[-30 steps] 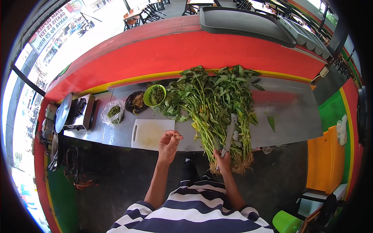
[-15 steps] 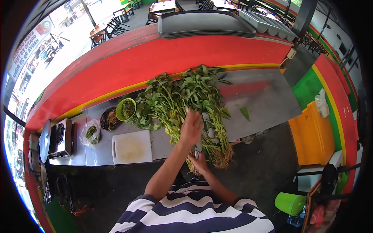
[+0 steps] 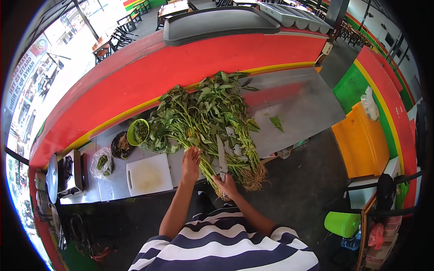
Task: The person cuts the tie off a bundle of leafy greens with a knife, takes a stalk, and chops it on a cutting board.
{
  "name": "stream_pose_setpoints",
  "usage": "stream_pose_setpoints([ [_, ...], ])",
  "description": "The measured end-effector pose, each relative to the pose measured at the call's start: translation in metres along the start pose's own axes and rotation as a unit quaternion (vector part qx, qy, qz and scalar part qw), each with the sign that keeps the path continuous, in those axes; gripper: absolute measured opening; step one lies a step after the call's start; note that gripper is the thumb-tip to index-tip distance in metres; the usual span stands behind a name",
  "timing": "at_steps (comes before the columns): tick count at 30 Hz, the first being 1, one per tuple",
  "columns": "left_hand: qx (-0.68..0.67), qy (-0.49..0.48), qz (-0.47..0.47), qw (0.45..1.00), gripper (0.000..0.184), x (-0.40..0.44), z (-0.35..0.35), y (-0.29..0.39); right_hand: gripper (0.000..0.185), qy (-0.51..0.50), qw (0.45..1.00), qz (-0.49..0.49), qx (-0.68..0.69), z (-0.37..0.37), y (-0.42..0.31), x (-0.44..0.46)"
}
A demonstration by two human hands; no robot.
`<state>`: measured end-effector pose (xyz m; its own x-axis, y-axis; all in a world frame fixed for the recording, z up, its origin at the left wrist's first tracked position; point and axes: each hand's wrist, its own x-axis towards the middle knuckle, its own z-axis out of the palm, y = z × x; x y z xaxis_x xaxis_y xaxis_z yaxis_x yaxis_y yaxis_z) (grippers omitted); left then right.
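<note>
One silver-bladed knife [image 3: 221, 154] gripped by right hand [image 3: 226, 185] | left hand [image 3: 191, 161] at leafy green stems [image 3: 199, 119], grasp unclear | stems heaped on grey metal counter [image 3: 291, 118] | apparently sorting stems; next calls for steady knife control

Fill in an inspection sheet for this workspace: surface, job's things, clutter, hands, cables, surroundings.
Surface: long grey metal counter; loose green leaf at right.
Job's things: long-stemmed leafy green vegetables, brown roots toward the person; silver-bladed knife, blade pointing away from the person.
Clutter: white rectangular cutting board; round lime-green bowl and translucent plastic bag, both holding greens.
Hands: right hand grips the knife; left hand at the stems, contact unclear.
Cables: apparent thin cord beside small white box; connection unclear.
Surroundings: red wall topped by stacked dark-grey trays; bright-green plastic bin lower right.
</note>
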<state>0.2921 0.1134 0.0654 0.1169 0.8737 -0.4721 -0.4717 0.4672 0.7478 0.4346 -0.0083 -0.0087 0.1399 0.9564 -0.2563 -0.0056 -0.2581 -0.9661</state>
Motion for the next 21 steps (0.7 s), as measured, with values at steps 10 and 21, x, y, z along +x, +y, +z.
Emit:
stream_pose_setpoints([
  [10, 0.217, 0.021, -0.085, 0.972, 0.043, -0.044, -0.078, -0.069, 0.036, -0.012, 0.993, -0.034, -0.116, 0.024, 0.026, 0.006],
  [21, 0.178, 0.046, -0.019, 0.983, 0.042, -0.040, -0.078, -0.075, 0.037, -0.046, 0.983, 0.026, -0.177, 0.008, 0.013, 0.000],
])
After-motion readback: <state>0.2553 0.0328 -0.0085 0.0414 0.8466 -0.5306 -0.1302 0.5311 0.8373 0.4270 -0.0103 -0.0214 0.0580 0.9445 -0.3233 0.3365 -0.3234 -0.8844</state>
